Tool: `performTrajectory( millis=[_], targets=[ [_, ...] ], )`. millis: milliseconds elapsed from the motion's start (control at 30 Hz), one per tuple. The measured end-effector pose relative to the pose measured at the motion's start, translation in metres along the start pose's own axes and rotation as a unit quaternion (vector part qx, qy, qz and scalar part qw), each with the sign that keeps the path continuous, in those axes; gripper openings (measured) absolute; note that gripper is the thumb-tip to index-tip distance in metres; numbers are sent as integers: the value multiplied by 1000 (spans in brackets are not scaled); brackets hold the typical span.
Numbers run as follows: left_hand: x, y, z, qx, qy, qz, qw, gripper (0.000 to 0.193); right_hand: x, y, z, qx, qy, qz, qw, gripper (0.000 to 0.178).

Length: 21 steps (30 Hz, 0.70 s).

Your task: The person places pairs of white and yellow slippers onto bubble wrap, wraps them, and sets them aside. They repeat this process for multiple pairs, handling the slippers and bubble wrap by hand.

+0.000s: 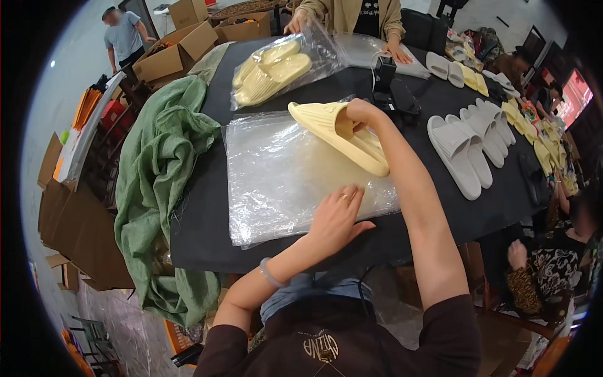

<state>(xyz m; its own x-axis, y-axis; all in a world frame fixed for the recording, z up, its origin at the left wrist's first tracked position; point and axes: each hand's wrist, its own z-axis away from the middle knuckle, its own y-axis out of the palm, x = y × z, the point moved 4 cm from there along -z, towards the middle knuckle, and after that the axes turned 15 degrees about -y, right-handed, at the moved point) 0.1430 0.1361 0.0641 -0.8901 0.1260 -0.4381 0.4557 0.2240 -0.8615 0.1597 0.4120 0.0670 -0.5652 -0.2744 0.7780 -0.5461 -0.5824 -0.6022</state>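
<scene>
Head | black table (201, 232), cartons (164, 61) beyond | right hand (360, 114) clasping slipper (324, 128) | left hand (338, 217) outstretched (empty)

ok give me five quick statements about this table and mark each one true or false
1. The right hand holds a pale yellow slipper. True.
2. The left hand grips a grey slipper. False: the left hand is open over the clear bags, holding nothing.
3. A yellow pair is inside a clear plastic bag toward the far side. True.
4. The grey slippers stand left of the clear bags. False: they are to the right.
5. A green cloth hangs over the table's left side. True.
</scene>
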Motion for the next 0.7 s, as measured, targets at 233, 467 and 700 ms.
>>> performTrajectory(
  millis=[233, 467, 700],
  targets=[
    [0, 73, -2, 142, 171, -5, 975, 67, 6, 14, 3, -41, -39, 22, 998, 20],
    [24, -20, 30, 147, 127, 157, 968, 34, 4, 22, -5, -34, -27, -24, 999, 31],
    [181, -47, 40, -34, -255, -194, 947, 56, -57, 21, -38, -4, -170, 126, 977, 27]
  ],
)
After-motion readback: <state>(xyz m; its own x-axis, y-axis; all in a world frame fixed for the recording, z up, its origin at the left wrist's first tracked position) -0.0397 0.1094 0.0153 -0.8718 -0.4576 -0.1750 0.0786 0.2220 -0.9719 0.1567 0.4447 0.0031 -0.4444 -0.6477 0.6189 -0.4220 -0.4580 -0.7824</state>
